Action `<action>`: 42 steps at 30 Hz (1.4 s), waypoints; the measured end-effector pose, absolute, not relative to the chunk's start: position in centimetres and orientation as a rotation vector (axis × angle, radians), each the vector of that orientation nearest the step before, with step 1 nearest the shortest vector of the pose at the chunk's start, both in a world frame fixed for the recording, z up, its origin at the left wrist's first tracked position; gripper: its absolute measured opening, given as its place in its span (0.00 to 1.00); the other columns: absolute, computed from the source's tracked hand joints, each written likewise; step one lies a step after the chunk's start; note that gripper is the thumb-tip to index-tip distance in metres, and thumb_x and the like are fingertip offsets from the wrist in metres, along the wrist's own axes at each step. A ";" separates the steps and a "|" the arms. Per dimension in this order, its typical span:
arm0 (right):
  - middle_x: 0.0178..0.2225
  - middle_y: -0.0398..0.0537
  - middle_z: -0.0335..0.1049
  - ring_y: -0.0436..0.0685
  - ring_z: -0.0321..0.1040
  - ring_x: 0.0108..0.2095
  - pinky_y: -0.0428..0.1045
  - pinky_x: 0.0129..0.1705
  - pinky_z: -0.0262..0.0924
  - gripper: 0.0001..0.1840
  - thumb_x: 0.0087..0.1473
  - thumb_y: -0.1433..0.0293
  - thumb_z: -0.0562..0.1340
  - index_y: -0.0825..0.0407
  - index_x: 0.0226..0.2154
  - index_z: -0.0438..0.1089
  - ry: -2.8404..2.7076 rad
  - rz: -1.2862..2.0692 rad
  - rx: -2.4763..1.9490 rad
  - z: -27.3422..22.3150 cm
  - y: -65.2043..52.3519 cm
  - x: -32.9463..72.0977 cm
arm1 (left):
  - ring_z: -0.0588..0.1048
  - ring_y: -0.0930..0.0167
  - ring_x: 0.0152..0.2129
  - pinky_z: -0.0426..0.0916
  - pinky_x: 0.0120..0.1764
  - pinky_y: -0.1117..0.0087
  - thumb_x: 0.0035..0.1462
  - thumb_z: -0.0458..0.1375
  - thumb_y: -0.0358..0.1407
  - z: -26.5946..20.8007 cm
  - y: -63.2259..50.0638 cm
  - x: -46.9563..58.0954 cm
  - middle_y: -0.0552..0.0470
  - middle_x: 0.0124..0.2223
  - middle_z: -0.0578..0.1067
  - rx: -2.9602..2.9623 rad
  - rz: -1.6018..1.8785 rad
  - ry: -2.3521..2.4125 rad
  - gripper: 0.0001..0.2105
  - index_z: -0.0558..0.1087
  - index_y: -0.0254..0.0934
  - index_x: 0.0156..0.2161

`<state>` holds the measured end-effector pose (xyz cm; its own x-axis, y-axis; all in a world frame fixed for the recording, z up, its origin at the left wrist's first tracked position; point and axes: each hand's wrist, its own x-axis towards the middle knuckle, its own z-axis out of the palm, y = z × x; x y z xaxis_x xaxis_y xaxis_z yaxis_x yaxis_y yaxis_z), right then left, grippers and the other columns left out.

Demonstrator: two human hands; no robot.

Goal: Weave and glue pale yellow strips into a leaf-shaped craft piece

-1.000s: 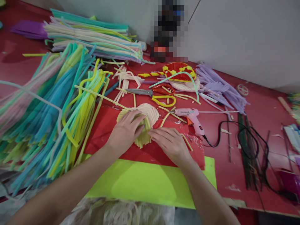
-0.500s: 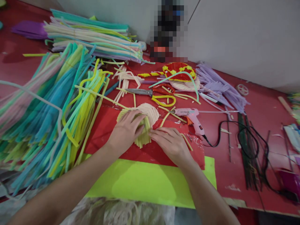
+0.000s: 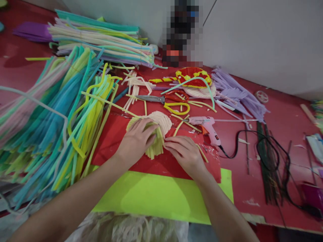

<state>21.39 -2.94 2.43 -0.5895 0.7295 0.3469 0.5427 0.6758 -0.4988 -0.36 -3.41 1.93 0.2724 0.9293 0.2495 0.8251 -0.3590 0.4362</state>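
Observation:
A fan-shaped piece of pale yellow and cream pipe cleaners (image 3: pixel 155 148) lies on a red sheet (image 3: pixel 141 165). My left hand (image 3: pixel 137 136) rests over its left part, with the fingers bent and pressing it down; the thumb and forefinger reach toward the middle. My right hand (image 3: pixel 185 153) is at the piece's right edge, its fingertips pinched together around the end of a pipe cleaner there. What exactly lies between those fingertips is mostly hidden. Just beyond the piece are scissors (image 3: pixel 174 101) with red and yellow handles, and a pink glue gun (image 3: pixel 205 125) lies to the right.
Bundles of coloured pipe cleaners (image 3: pixel 58 97) fill the left side, with another stack (image 3: pixel 101 40) behind. Lilac pipe cleaners (image 3: pixel 234 89) and a red-and-yellow decorated piece (image 3: pixel 193 75) lie at the back. A black cord (image 3: pixel 236 144) runs right. A lime-green sheet (image 3: pixel 151 195) lies in front.
My right fingertips have shifted slightly up and to the right along the piece's edge. My left hand has stayed in place on the piece.

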 end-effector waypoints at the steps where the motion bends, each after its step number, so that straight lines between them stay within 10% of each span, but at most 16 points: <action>1: 0.43 0.47 0.77 0.55 0.72 0.44 0.53 0.48 0.65 0.09 0.62 0.72 0.59 0.49 0.41 0.75 -2.337 0.490 -0.991 2.4 -2.9 21.3 | 0.69 0.63 0.53 0.66 0.57 0.54 0.64 0.51 0.31 1.9 -3.4 -0.4 0.44 0.53 0.70 2.319 0.697 1.631 0.14 0.70 0.38 0.53; 42: 0.48 0.47 0.76 0.55 0.69 0.47 0.52 0.48 0.62 0.16 0.62 0.75 0.58 0.50 0.51 0.71 -2.549 0.249 -0.868 2.8 -3.3 21.1 | 0.69 0.64 0.53 0.65 0.58 0.57 0.63 0.52 0.30 1.8 -3.4 -0.4 0.44 0.53 0.71 2.343 0.711 1.622 0.15 0.70 0.35 0.54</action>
<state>21.14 -3.35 2.82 -0.7094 0.6156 0.3432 0.5377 0.7875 -0.3013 -0.43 -3.42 1.78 0.2806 0.9210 0.2701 0.8226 -0.3758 0.4268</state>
